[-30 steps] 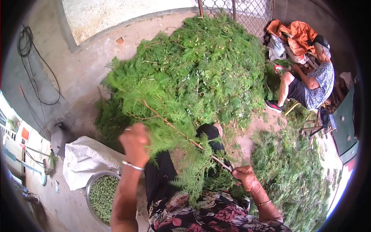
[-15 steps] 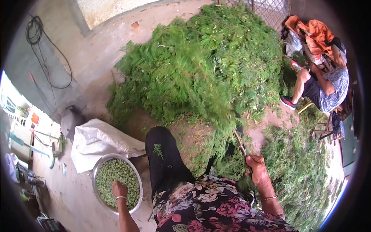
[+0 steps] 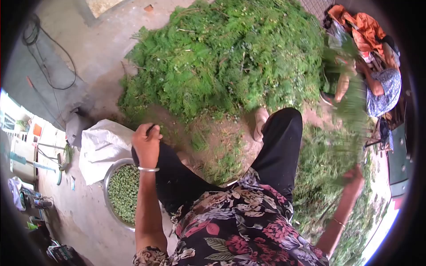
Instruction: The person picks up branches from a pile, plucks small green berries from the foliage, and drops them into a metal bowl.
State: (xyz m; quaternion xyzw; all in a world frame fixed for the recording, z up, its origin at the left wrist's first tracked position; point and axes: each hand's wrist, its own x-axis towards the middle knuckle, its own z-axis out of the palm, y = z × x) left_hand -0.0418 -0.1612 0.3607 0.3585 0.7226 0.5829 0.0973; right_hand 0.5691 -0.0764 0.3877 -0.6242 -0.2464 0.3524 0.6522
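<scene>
My right hand [image 3: 353, 178], smeared by motion, is out at the right with its fingers closed around the stem end of a leafy evergreen branch [image 3: 356, 104]. The branch's feathery green foliage is a blur reaching up and away from the hand. My left hand [image 3: 147, 142] is raised over my left knee, fingers curled, with a small dark thing showing at the fingertips; I cannot tell what it is. Below and left of that forearm stands a metal basin [image 3: 106, 195] holding many small green cones [image 3: 123, 193]. My forearm hides part of its right side.
A big heap of cut evergreen branches [image 3: 222, 62] lies ahead. More greenery [image 3: 324, 177] covers the ground at right. A white sack [image 3: 102, 144] lies behind the basin. Another person [image 3: 384, 91] sits at the far right near an orange sheet [image 3: 366, 33]. A black cable [image 3: 57, 86] lies upper left.
My right hand has swung the branch from in front of me out to the right. My left hand has left the cones and risen over my knee. My legs now spread wider.
</scene>
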